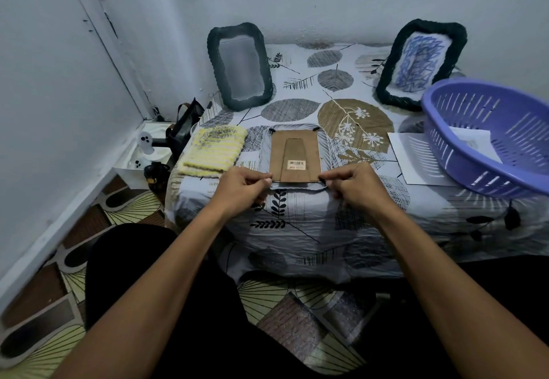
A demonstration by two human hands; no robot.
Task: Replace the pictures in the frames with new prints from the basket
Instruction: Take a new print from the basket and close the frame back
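Head view: face-down frame lies on the counter, left of the purple basket. Left hand and right hand, fingers curled, pinch at the frame's two near corners. A print lies inside the basket.

Both my arms bare to the frame edge, no sleeves, no watch, no rings on left hand or right hand. Legs in plain black fabric, unmarked, showing below the table edge.
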